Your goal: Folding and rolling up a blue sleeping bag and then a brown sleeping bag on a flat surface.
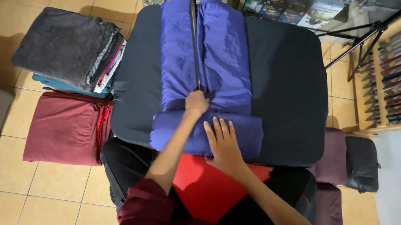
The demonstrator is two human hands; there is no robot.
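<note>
A blue padded jacket (pixel 222 58) lies folded lengthwise on a black table (pixel 285 85), its dark zipper running down the middle. The near end is folded over into a thick roll (pixel 171 131). My left hand (pixel 196 103) is closed in a fist and presses down on the jacket just above that fold, at the zipper's end. Flat on the folded part, fingers spread, rests my right hand (pixel 224 144). Neither hand lifts the jacket off the table.
A pile of folded grey and coloured clothes (pixel 70 49) sits at the left, with a dark red folded cloth (pixel 65 127) below it. Dark cushions (pixel 350 161) stand at the right. A tripod (pixel 363 34) and shelves (pixel 397 73) are at the back right.
</note>
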